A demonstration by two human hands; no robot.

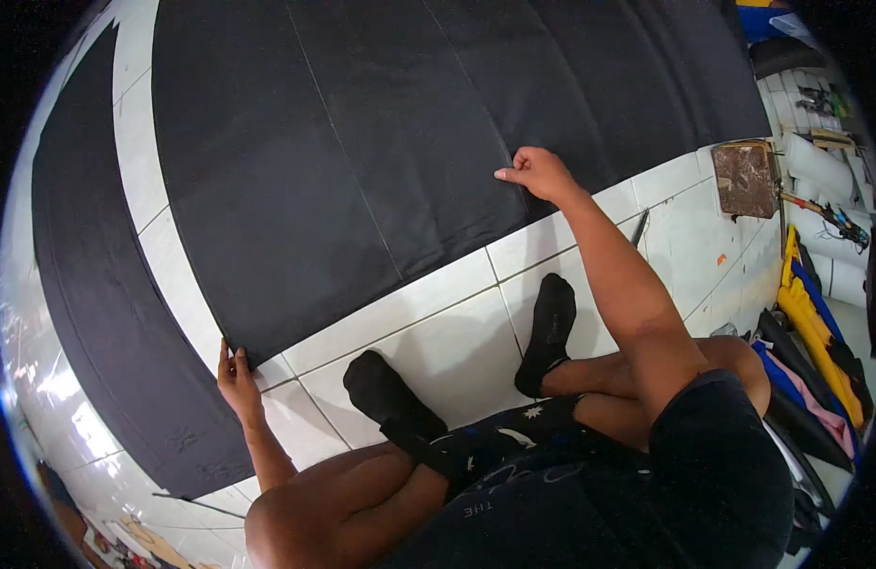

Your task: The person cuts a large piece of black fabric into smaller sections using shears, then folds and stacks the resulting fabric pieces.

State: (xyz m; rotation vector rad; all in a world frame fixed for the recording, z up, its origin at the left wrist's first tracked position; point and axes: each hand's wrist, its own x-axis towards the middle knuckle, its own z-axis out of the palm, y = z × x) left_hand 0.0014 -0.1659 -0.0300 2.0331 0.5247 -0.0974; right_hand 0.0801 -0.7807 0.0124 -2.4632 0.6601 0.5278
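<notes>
A large sheet of black fabric (248,190) is spread over the white tiled floor, with thin pale lines running across it. My left hand (237,384) is at the sheet's near left corner, its fingertips gripping the edge. Over the near part of the sheet, close to one pale line, is my right hand (540,175), with fingers curled and thumb pressed in. Whatever sits between those fingers, if anything, is too small to make out. To the left lies a separate narrow strip of black fabric (97,284).
I sit on the tiled floor (447,332), my feet in black socks (550,327) near the sheet. A dark slim tool (640,228) lies right of my foot. Farther right are a worn brown square object (746,178), white rolls (817,171) and coloured fabric pieces (808,313).
</notes>
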